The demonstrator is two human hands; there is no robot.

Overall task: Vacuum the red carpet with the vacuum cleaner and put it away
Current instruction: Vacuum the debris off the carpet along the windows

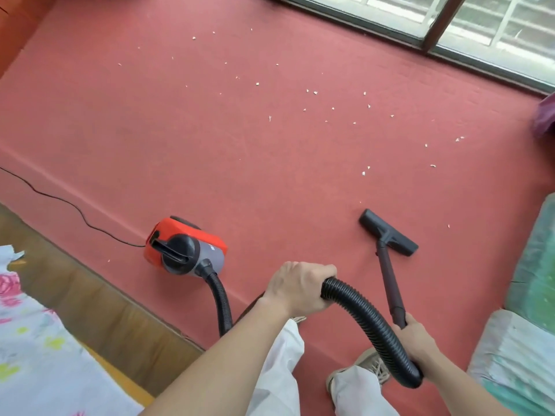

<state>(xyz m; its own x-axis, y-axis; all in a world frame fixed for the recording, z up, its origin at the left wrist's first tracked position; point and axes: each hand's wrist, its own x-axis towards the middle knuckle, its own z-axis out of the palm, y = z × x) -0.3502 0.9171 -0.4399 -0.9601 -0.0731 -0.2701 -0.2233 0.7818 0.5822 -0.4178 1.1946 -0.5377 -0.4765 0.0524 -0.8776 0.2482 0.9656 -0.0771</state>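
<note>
The hose [360, 313] is gripped in the left hand [295, 288], the wand [390, 283] in the right hand [417, 343], fingers [318, 270] curled round each. The vacuum [183, 247] and nozzle [389, 232] are set on the carpet [240, 145] among scraps [364, 173]

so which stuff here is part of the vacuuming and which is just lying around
For the job: red carpet, white scraps, vacuum cleaner, its cord, hose in the left hand, tube in the right hand, floor head.

Lying about: flowered cloth, green mat, purple thing.
</note>
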